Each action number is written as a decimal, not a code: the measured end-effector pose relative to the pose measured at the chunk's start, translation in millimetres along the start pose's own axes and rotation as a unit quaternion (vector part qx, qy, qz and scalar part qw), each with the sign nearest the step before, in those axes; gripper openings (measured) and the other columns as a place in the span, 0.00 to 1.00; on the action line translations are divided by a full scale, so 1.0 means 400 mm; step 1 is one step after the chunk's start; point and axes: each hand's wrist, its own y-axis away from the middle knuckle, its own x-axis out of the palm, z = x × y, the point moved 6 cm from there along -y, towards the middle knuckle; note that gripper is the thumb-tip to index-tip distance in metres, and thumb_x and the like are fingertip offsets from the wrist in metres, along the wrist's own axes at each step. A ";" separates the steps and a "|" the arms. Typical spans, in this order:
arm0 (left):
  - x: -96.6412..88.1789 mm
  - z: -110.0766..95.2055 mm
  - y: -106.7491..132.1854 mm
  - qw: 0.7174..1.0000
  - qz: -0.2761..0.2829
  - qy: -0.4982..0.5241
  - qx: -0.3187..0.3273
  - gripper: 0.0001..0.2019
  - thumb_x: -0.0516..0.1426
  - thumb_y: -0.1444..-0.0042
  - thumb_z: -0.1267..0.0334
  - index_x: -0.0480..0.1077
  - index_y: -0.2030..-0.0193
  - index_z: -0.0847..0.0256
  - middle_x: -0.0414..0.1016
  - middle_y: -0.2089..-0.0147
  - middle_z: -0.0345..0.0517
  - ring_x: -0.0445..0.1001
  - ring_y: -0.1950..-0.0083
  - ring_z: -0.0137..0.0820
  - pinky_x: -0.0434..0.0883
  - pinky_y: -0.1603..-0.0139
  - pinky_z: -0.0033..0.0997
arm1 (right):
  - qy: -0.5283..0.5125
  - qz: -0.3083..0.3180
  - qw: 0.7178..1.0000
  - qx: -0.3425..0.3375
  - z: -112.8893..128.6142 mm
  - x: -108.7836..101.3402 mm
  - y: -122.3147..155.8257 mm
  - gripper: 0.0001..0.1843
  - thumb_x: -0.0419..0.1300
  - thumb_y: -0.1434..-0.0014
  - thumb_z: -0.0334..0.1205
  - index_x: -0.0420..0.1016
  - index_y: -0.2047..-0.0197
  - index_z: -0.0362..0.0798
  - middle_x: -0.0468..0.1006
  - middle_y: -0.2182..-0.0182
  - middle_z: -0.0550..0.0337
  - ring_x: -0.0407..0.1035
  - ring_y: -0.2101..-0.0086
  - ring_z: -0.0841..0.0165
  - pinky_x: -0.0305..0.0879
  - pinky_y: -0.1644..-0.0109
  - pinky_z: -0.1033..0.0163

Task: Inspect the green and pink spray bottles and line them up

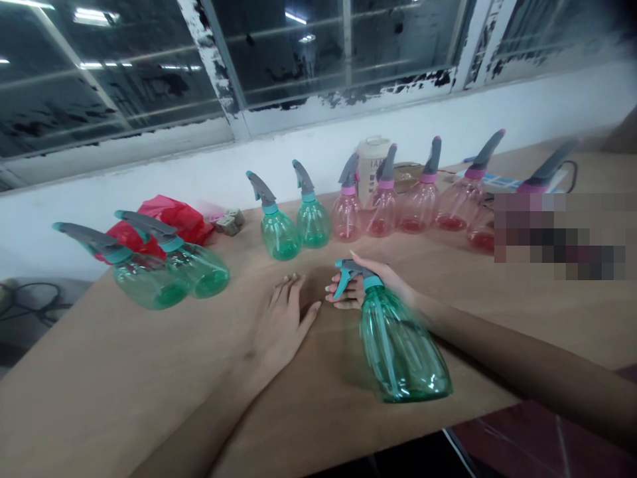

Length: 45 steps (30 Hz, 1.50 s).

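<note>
A clear green spray bottle (pixel 403 345) with a teal collar and a grey and teal trigger head is in my right hand (pixel 391 275). That hand grips it around the head, with the fingers beside the trigger. The bottle tilts, its base toward me. My left hand (pixel 284 309) rests on the wooden table, fingers stretched out, to the left of the trigger and holding nothing. Beyond my hands stand two green spray bottles (pixel 279 232), and further left another pair of green bottles (pixel 199 269).
Several pink spray bottles (pixel 348 216) stand in a row at the back right, before a white container (pixel 373 166). A red plastic bag (pixel 174 222) and a small grey block (pixel 229 222) lie at the back left. The table (pixel 318 425) ends near me; a white wall (pixel 164 169) bounds its far side.
</note>
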 end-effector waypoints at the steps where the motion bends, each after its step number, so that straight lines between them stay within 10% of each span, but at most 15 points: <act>1: 0.000 0.000 0.000 1.000 0.000 -0.001 0.001 0.25 0.46 0.38 0.51 0.56 0.40 0.65 0.63 0.39 0.57 0.57 0.36 0.43 0.57 0.38 0.48 | -0.001 0.000 1.000 0.001 0.000 -0.001 -0.001 0.22 0.53 0.41 0.54 0.73 0.63 0.41 0.78 0.68 0.50 0.74 0.61 0.64 0.67 0.51 0.57; 14: 0.001 0.000 0.000 1.000 -0.005 -0.003 0.001 0.25 0.46 0.38 0.50 0.56 0.40 0.66 0.63 0.39 0.57 0.57 0.36 0.43 0.57 0.38 0.48 | 0.062 -0.040 0.996 -0.044 0.014 -0.020 0.004 0.15 0.58 0.44 0.49 0.70 0.71 0.45 0.73 0.78 0.60 0.71 0.75 0.70 0.66 0.71 0.66; 37: 0.001 -0.010 0.005 1.000 0.003 -0.009 0.013 0.25 0.46 0.38 0.51 0.55 0.39 0.64 0.61 0.38 0.56 0.57 0.36 0.42 0.57 0.38 0.46 | 0.017 0.008 1.000 -0.011 0.005 -0.010 -0.001 0.24 0.51 0.41 0.56 0.73 0.62 0.42 0.78 0.66 0.50 0.74 0.61 0.63 0.68 0.54 0.57; 45: 0.004 -0.011 0.005 1.000 -0.001 -0.008 0.015 0.25 0.46 0.38 0.50 0.56 0.40 0.64 0.62 0.38 0.56 0.57 0.36 0.43 0.57 0.38 0.48 | 0.093 -0.101 0.988 -0.073 0.036 -0.033 0.014 0.12 0.59 0.44 0.46 0.72 0.71 0.44 0.75 0.78 0.58 0.72 0.75 0.69 0.68 0.70 0.66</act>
